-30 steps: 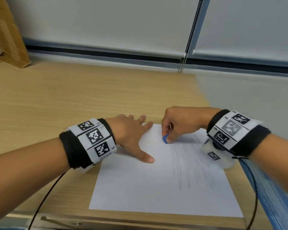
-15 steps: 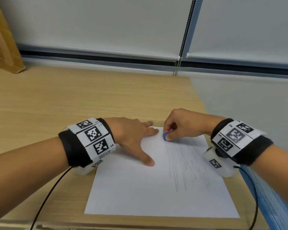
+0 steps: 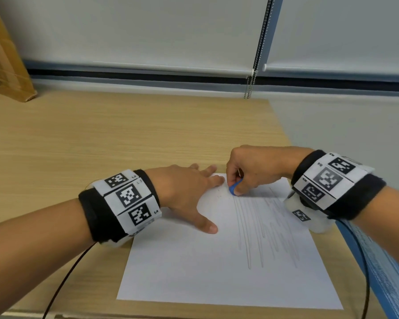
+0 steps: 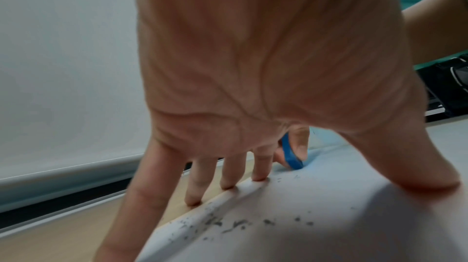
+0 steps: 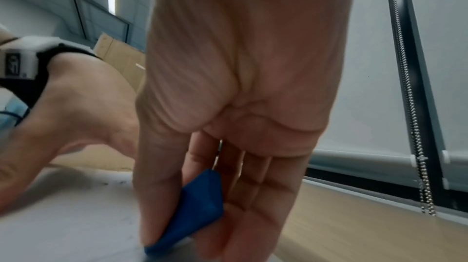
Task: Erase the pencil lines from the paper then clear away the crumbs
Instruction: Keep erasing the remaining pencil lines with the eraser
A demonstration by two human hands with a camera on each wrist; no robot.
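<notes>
A white sheet of paper [image 3: 212, 268] lies on the wooden desk, with long pencil lines [image 3: 260, 229] running down its right half. My right hand [image 3: 234, 188] pinches a blue eraser [image 3: 233, 188] between thumb and fingers and presses it on the paper at the top of the lines; the eraser [image 5: 195, 210] also fills the right wrist view. My left hand [image 3: 194, 192] lies flat with spread fingers on the sheet's top-left corner. Dark eraser crumbs [image 4: 228, 224] lie on the paper near the left fingers [image 4: 260, 166].
The wooden desk [image 3: 101, 139] stretches left and back. A cardboard piece [image 3: 5, 65] leans at the far left. A blind's bead chain [image 3: 251, 86] hangs at the back. A blue strip [image 3: 378, 272] runs along the desk's right edge. A black cable [image 3: 62, 279] trails from my left wrist.
The right hand with the eraser has shifted slightly back toward the paper's top edge. The left hand has stayed pressed on the paper.
</notes>
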